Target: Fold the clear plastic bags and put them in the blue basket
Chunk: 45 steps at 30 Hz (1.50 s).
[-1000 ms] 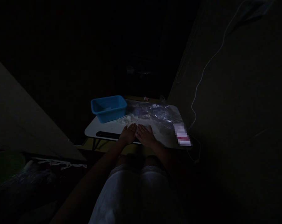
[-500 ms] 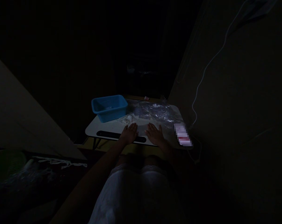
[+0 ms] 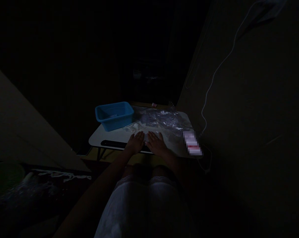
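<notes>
Both hands reach palm-down over the near side of a small white table. My left hand is open, its fingers stretched forward beside the table's dark slot. Close to its right, my right hand also lies open and flat, with its thumb side toward the left hand. Some thin, clear plastic seems to be under or just beyond the fingers, but the dim light hides its outline. Just past the left fingertips lies a small, crumpled whitish bundle. Neither hand grips anything that I can make out.
A blue plastic basin stands at the table's back left. Crumpled clear plastic sheeting covers the back right. A lit phone lies at the right edge, near a white cable along the wall. A green basket sits low on the left.
My right hand has moved left, bringing it close beside my left hand. Both hands stay flat and open. The view has shifted slightly.
</notes>
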### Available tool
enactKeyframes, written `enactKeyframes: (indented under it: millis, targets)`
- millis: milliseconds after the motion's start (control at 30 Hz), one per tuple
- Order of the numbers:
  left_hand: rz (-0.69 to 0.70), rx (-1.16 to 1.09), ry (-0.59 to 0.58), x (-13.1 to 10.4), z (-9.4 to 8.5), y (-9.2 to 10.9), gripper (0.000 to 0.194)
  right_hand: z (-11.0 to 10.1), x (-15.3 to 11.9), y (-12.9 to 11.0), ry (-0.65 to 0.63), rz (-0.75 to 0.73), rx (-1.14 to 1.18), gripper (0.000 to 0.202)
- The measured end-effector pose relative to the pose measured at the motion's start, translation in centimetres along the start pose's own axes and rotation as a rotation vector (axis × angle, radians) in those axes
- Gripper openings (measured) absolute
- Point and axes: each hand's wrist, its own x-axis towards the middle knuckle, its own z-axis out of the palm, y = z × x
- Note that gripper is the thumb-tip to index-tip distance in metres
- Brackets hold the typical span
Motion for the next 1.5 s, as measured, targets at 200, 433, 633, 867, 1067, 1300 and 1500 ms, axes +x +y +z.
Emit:
enactKeyframes:
  millis: [200,433,633,867,1067,1300,1500]
  targets:
    - [-0.003,0.006,-0.002,-0.1,-0.2,0.1,0.05,0.5,0.3,0.4,-0.055,0.086,0.015,0.054]
    - [-0.004,0.007,0.009,-0.1,0.0,0.1,0.05,0.4,-0.1,1.9,-0.05,0.155,0.005,0.055]
    - [-0.01,-0.001,-0.004,0.0,0.0,0.1,0.049,0.6,-0.1,2.1,-0.046,0.207,-0.004,0.057]
    - [-0.003,-0.003,0.028,0.1,0.4,-0.1,0.05,0.7,-0.2,2.0,0.015,0.412,-0.014,0.063]
    - [-0.004,-0.004,0.023,0.2,0.4,0.0,0.051,0.2,-0.3,1.0,0.087,0.146,-0.023,0.055]
    - [0.006,-0.007,0.007,-0.1,-0.1,0.0,0.05,0.4,0.4,-0.9,-0.031,0.057,0.012,0.056]
    - [-0.008,-0.009,0.007,-0.1,0.0,0.1,0.051,0.6,0.2,0.5,-0.055,0.152,0.02,0.056]
